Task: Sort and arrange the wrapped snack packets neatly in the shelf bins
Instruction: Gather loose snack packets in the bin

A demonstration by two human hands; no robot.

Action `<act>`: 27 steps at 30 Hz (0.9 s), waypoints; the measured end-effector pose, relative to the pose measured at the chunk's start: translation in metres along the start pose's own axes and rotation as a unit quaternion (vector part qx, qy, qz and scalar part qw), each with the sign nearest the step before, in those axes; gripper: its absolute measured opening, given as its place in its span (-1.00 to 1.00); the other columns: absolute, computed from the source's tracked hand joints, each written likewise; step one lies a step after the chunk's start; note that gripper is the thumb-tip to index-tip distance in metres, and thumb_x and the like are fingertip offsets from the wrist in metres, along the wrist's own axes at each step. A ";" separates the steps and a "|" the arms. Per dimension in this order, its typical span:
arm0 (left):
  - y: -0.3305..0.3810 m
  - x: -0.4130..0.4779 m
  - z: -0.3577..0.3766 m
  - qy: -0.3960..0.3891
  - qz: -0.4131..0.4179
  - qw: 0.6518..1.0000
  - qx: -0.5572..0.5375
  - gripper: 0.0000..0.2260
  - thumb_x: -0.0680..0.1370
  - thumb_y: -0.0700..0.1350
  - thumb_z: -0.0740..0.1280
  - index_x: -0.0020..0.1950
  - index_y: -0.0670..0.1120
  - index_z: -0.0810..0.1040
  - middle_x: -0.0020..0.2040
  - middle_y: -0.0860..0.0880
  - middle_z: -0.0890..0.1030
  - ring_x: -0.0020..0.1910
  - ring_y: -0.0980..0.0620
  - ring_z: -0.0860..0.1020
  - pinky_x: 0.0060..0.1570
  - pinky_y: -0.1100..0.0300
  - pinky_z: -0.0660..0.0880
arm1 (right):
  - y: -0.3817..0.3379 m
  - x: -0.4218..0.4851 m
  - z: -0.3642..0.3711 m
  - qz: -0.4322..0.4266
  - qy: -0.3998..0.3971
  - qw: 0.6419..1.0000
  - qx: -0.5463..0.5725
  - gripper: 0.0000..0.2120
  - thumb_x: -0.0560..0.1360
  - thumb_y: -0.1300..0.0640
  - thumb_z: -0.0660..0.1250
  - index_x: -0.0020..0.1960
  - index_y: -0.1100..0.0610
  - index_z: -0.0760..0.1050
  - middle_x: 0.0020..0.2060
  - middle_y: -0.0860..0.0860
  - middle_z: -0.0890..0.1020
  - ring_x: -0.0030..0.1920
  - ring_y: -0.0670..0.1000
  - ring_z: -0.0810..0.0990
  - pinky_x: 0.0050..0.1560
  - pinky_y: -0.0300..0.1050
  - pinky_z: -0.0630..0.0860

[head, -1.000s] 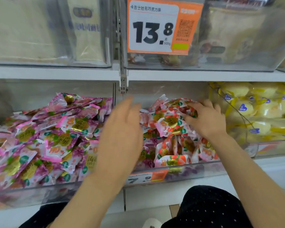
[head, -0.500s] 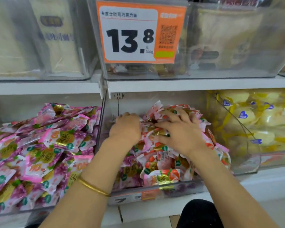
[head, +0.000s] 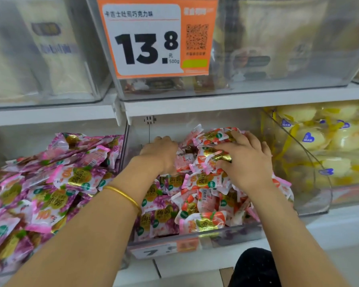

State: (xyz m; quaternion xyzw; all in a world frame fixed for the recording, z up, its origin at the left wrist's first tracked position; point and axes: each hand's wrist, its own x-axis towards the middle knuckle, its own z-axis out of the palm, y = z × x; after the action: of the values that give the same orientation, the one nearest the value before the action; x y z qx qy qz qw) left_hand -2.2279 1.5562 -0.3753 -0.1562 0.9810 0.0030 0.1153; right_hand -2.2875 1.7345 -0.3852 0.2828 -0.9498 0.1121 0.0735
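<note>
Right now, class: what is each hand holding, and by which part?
The right hand pinches an orange packet by its right end. The left hand hides its fingers: cannot tell.

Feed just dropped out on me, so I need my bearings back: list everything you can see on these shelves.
purple packets: many, purple-pink with gold, left bin; a few in the middle bin, front left
orange packets: many, orange-white with gold, middle bin
yellow cakes: several, pale yellow, wrapped, right bin
cream bags: at least two, blurred, upper left bin
price tag: one, orange and white, reads 13.8, upper middle bin
bangle: one, gold, left wrist
left hand: middle bin, back left, fingertips hidden
right hand: atop orange packets, pinching one
</note>
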 end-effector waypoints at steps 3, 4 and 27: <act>0.001 -0.001 0.004 0.018 0.006 1.000 0.006 -0.49 0.47 -0.11 0.39 0.40 -0.07 0.35 0.24 -0.14 0.35 0.28 -0.14 0.33 0.22 -0.08 0.42 | 0.000 0.000 0.001 0.000 0.006 1.000 -0.004 -0.61 0.51 -0.08 0.28 0.32 -0.28 0.37 0.48 -0.07 0.20 0.51 0.11 0.02 0.47 0.21 -0.01; 0.003 -0.002 0.005 0.013 0.009 1.000 -0.006 -0.47 0.47 -0.13 0.39 0.41 -0.07 0.33 0.25 -0.15 0.33 0.29 -0.15 0.32 0.23 -0.07 0.41 | 0.000 -0.001 0.001 -0.001 0.007 1.000 -0.005 -0.61 0.51 -0.08 0.28 0.32 -0.28 0.37 0.48 -0.07 0.20 0.51 0.11 0.02 0.46 0.21 0.00; 0.003 -0.014 0.008 0.236 -0.031 0.967 -0.085 -0.83 0.46 -0.37 0.23 -0.10 -0.11 0.37 -0.09 -0.16 0.57 -0.08 -0.19 0.56 -0.21 0.04 0.47 | 0.009 -0.004 -0.003 0.028 0.021 0.998 0.047 -0.59 0.51 -0.03 0.29 0.33 -0.25 0.37 0.43 -0.05 0.31 0.46 0.07 0.18 0.47 0.15 0.06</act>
State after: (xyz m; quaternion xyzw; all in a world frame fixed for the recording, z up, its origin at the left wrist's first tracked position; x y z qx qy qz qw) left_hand -2.2145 1.5637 -0.3799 -0.1916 0.9713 0.0453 -0.1334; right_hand -2.2890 1.7448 -0.3846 0.2571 -0.9492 0.1641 0.0768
